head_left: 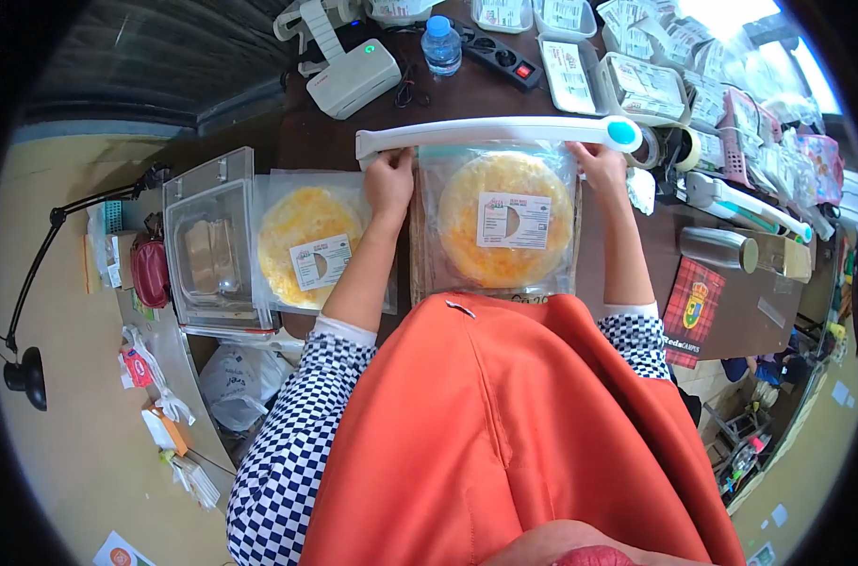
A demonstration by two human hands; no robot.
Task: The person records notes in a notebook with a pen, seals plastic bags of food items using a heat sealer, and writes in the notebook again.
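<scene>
A clear plastic bag [433, 255] lies in front of me, holding a round, flat yellow-orange food disc [467, 259] with a white printed label [514, 220]. Across the bag's top edge runs a long white bag sealer [486, 130] with a teal round end. My left hand [391, 184] is closed at the bag's upper left corner, fingertips partly hidden by the sealer. At the upper right corner my right hand [603, 170] pinches the bag's edge just below the sealer. To the left, a second bagged, labelled disc [297, 222] lies flat.
Beyond the sealer stand a white device [354, 80], a water bottle [441, 47] and a power strip [500, 58]. Labelled plastic trays [644, 90] crowd the back right. On the left is a clear plastic container [212, 255]; a metal cylinder [717, 247] lies right.
</scene>
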